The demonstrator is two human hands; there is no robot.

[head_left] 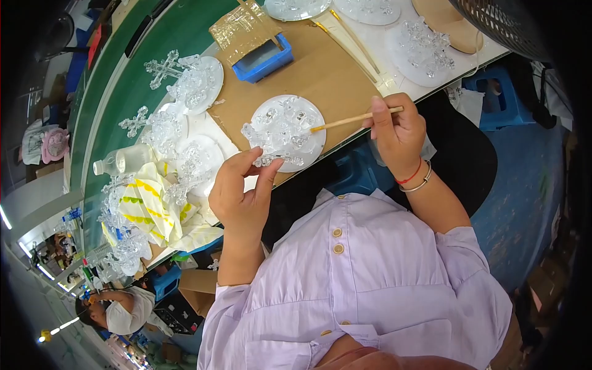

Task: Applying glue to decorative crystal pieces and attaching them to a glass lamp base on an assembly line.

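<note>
A clear plastic ornament (287,120) with several raised shapes lies on a round white disc (316,148) in front of me. In my right hand (398,132) is a thin paintbrush (354,119) with a pale wooden handle. Its yellowish tip meets the right side of the ornament. My left hand (243,191) is at the disc's near left edge, thumb and forefinger closed on the ornament's near clear part (290,161). From this view I cannot tell whether that part is joined to the rest.
Brown cardboard (354,83) covers the worktop. Beyond the disc stands a blue tray (264,63) by a taped carton (243,31). More clear ornaments (194,86) line the left, beside a plastic bottle (123,160) and a crumpled patterned bag (154,206). A fan (502,24) is at far right.
</note>
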